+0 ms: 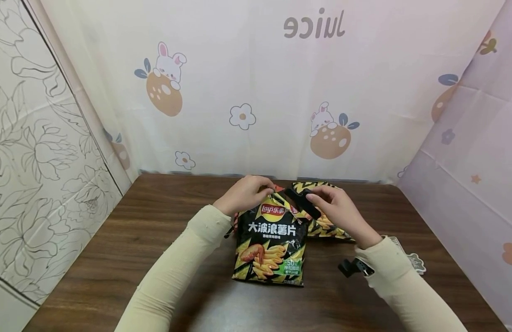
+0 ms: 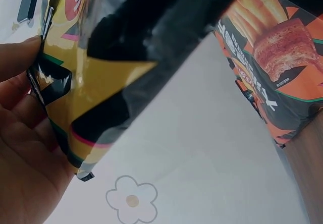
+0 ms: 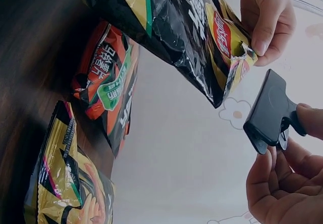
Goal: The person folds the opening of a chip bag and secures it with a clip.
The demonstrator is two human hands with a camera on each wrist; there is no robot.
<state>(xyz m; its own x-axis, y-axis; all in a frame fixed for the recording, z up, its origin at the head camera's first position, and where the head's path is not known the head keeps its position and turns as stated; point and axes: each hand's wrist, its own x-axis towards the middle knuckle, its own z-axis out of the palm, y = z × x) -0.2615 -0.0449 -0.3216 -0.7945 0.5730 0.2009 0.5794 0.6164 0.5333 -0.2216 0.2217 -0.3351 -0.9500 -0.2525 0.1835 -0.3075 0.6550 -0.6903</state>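
Note:
A black and yellow potato chip bag (image 1: 269, 244) stands on the table, its top edge folded over. My left hand (image 1: 249, 193) pinches that folded top between thumb and fingers, as the left wrist view also shows on the bag (image 2: 111, 93). Between the thumb and fingers of my right hand (image 1: 332, 203) is a black bag clip (image 3: 270, 113). The right wrist view has the clip just off the folded corner of the bag (image 3: 222, 47), apart from it, with the handles in my grip.
Behind stand a red-orange chip bag (image 3: 108, 77) and another yellow and black chip bag (image 1: 324, 221). A pale flat cut-out item (image 1: 415, 263) lies on the right of the wooden table (image 1: 164, 216), partly under my right forearm. A printed curtain (image 1: 247, 69) hangs along the back edge.

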